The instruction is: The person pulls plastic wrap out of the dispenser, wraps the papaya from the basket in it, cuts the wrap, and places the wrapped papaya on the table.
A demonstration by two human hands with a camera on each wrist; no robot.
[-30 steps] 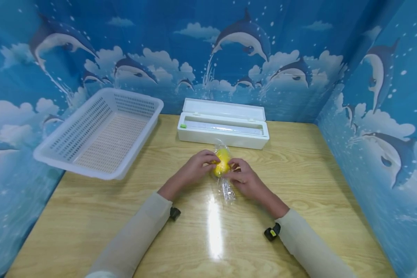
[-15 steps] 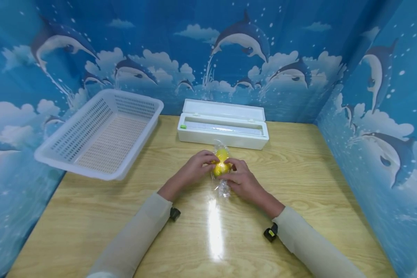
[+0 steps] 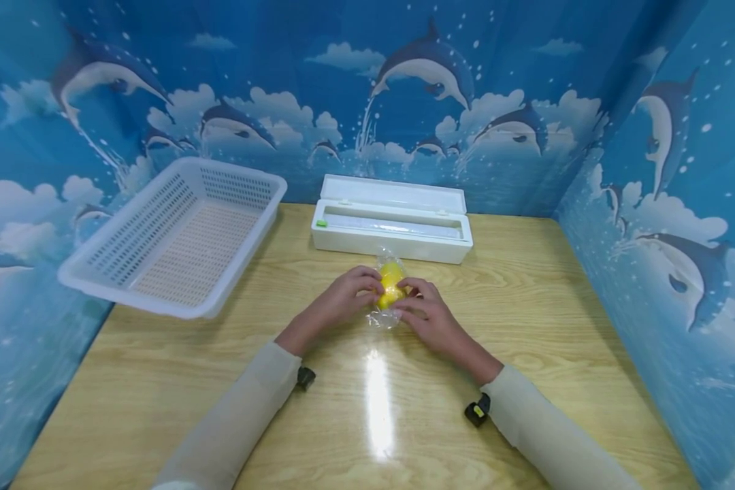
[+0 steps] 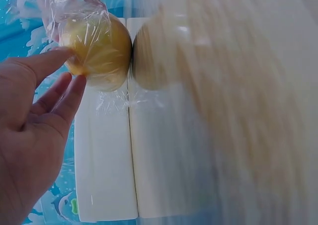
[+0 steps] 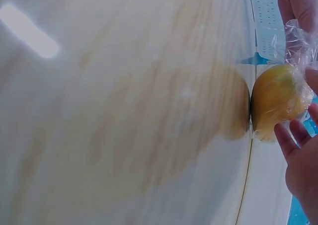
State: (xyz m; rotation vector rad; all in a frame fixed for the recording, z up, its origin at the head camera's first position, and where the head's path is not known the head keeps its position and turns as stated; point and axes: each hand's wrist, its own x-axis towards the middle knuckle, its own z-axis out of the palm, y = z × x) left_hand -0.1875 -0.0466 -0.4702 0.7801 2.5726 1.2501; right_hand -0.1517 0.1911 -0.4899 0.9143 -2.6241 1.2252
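A yellow fruit [image 3: 392, 278] rests on the wooden table in front of the long white box, wrapped in clear cling film [image 3: 383, 319]. Crumpled film sticks out at its near and far ends. My left hand [image 3: 343, 296] holds the fruit from the left, thumb and fingertips against its side. From the right, my right hand [image 3: 427, 312] holds it too, with fingertips on the wrapped side and the thumb by the near film end. In the left wrist view the fruit [image 4: 107, 56] looks round and yellow-orange under wrinkled film, and the right wrist view shows fingertips [image 5: 284, 138] touching it.
Behind the fruit stands a white cling film box [image 3: 392, 243], its lid raised, with a film roll inside and a green piece [image 3: 321, 224] at its left end. A white perforated basket [image 3: 235, 272] sits at the back left. Dolphin-print curtains [image 3: 502, 170] surround the table.
The near end of the film, earlier stretched out toward the person, is now gathered short against the fruit. My right hand has shifted slightly; the left has stayed almost in place.
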